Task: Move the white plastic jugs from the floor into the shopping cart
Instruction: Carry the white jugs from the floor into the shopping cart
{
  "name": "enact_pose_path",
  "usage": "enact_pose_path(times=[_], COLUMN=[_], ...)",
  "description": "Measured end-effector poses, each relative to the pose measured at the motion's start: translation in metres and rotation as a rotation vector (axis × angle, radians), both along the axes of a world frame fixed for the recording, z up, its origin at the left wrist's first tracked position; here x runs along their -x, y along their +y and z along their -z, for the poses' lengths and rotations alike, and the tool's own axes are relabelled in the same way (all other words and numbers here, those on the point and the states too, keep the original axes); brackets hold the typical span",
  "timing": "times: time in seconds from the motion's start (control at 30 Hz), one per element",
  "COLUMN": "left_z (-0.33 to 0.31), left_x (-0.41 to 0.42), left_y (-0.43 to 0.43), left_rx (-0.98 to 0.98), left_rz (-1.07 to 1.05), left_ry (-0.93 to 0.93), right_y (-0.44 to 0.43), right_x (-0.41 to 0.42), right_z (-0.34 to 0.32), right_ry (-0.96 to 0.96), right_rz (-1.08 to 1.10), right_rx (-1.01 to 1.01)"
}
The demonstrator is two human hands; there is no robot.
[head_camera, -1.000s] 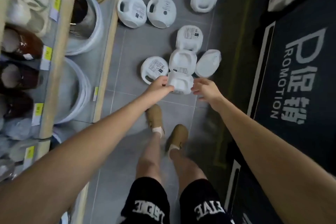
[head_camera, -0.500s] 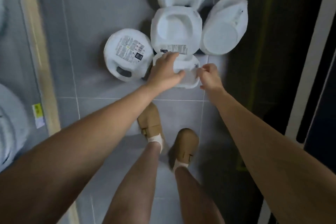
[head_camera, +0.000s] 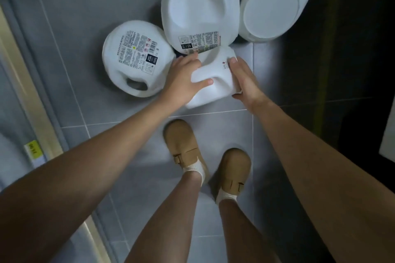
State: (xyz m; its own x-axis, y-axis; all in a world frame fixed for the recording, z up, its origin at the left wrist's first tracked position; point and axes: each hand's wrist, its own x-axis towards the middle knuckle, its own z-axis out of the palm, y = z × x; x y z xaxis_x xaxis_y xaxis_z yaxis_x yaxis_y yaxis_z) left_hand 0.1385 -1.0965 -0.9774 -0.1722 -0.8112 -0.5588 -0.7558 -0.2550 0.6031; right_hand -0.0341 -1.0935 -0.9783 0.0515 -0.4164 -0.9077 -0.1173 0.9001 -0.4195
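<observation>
Nearest jug [head_camera: 215, 74] lies on the grey tiled floor [head_camera: 85, 28], at 12 o'clock from 2 tan shoes [head_camera: 183, 145]. Left grip [head_camera: 188, 79] clasps its 9 o'clock side, thumb and fingers curved over the top. Right grip [head_camera: 245, 79] presses fairly straight fingers against its 3 o'clock side. Around it are 3 more: labelled jug [head_camera: 136, 57] at 9 o'clock, rear jug [head_camera: 198, 10] at 12 o'clock, side jug [head_camera: 271, 4] at 1 o'clock.
</observation>
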Motion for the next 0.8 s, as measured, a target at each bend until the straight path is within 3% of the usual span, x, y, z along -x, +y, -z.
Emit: enact_pose_path(times=[0.33, 0.6, 0.8], left_z=[-0.101, -0.241, -0.354], left_x=[-0.024, -0.049, -0.058], left_y=[0.028, 0.049, 0.099], left_rx=[-0.159, -0.182, -0.175], left_rz=[-0.391, -0.665, -0.920], left_ry=[0.296, 0.482, 0.614], right_y=[0.004, -0.005, -0.002], right_x=[0.004, -0.001, -0.014], right_z=[-0.086, -0.219, -0.334], right_ry=[0.016, -0.075, -0.173], right_rz=[-0.097, -0.275, -0.343], right_rx=[0.042, 0.177, 0.165])
